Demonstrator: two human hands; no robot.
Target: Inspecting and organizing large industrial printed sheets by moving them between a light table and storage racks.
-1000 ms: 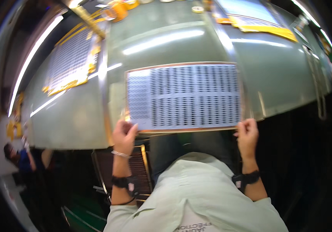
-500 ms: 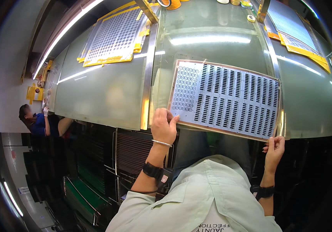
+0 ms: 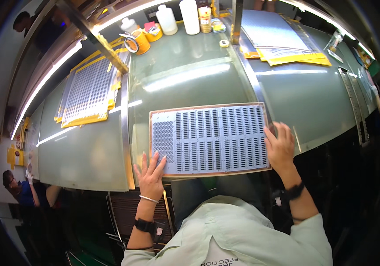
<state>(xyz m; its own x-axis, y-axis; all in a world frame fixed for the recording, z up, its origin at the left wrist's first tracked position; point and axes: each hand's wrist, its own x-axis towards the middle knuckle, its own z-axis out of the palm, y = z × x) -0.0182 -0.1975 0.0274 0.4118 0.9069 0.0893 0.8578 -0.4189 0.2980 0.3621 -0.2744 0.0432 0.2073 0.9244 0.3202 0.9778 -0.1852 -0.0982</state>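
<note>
A rectangular circuit panel (image 3: 220,141) lies almost square to me at the front of the glass-topped table. It is pale blue with a copper-coloured rim, rows of black slots and a block of small circles at its left. My left hand (image 3: 150,179) is open with its fingers spread, the fingertips resting on the panel's lower left corner. At the right edge, my right hand (image 3: 281,148) is open too, its fingers stretched out and touching the panel's side. Neither hand is closed round the panel.
Dotted sheets with yellow-taped edges (image 3: 86,93) lie at the left, more taped sheets (image 3: 272,33) at the back right. White bottles (image 3: 167,20), orange tape rolls (image 3: 141,42) and a small tape roll (image 3: 224,43) stand behind. A co-worker (image 3: 21,188) sits far left.
The panel has turned from slanted to nearly straight. My left hand went from pinching its near edge to spread fingers, and my right hand moved from the near right corner up its right side.
</note>
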